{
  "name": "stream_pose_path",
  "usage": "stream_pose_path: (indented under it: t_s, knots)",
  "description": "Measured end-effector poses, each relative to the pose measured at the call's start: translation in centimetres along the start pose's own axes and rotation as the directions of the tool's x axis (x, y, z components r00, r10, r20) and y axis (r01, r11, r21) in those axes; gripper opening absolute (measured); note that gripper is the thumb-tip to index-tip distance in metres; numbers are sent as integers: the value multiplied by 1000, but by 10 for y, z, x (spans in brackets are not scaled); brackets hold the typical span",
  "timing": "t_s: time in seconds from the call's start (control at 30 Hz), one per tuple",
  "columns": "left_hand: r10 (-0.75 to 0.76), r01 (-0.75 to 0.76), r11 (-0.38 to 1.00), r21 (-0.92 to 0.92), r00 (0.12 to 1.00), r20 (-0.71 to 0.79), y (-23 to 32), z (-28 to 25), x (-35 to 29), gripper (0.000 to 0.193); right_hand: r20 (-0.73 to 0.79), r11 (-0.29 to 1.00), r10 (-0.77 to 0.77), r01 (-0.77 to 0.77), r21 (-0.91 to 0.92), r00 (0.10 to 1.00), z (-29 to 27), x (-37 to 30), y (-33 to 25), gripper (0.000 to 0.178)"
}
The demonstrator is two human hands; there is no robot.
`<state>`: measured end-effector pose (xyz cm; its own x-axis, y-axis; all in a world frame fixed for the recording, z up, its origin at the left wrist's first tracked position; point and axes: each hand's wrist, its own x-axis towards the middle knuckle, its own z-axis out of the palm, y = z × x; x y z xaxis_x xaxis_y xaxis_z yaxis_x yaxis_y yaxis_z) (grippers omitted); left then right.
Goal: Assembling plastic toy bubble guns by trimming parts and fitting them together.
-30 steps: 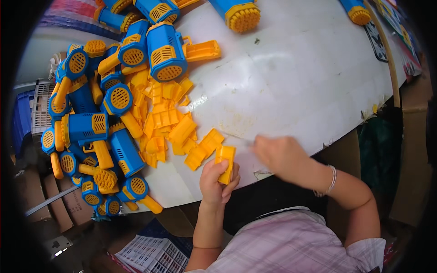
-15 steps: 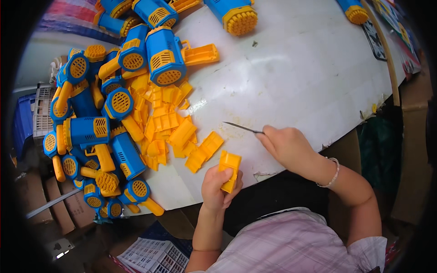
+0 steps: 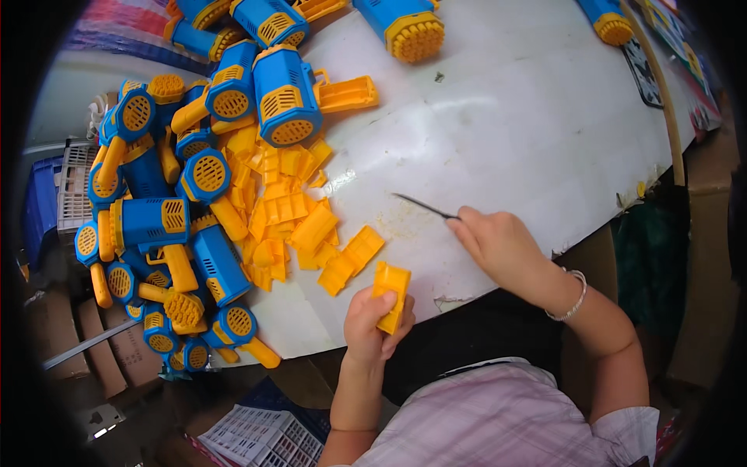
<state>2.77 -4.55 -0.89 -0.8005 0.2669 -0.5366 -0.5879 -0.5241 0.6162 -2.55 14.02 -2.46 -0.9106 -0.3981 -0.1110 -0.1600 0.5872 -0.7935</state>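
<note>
Fingers of the left hand are closed around a yellow piece. At two o'clock, the right hand pinches a knife, drawn slightly farther off since half a second ago, leaving the piece uncut for now. More pieces heap at ten o'clock on the desk.

The yellow piece looks smooth plastic, the tabletop glossy.

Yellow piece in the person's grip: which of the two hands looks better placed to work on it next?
Probably the right hand: it grips a thin dark tool above the table, apart from the yellow piece. The left hand looks busy holding that piece.
</note>
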Motion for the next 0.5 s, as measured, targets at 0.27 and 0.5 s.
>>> stream_pose_path:
  t_s: [0.27, 0.5]
  knots:
    - [17, -17, 999, 49, 1000, 3, -5, 3, 10, 27, 126, 626, 95, -157, 763, 988, 6, 5, -16, 21]
    - [27, -32, 969, 247, 999, 24, -1, -11, 2, 28, -103, 734, 159, -48, 678, 982, 16, 33, -1, 9]
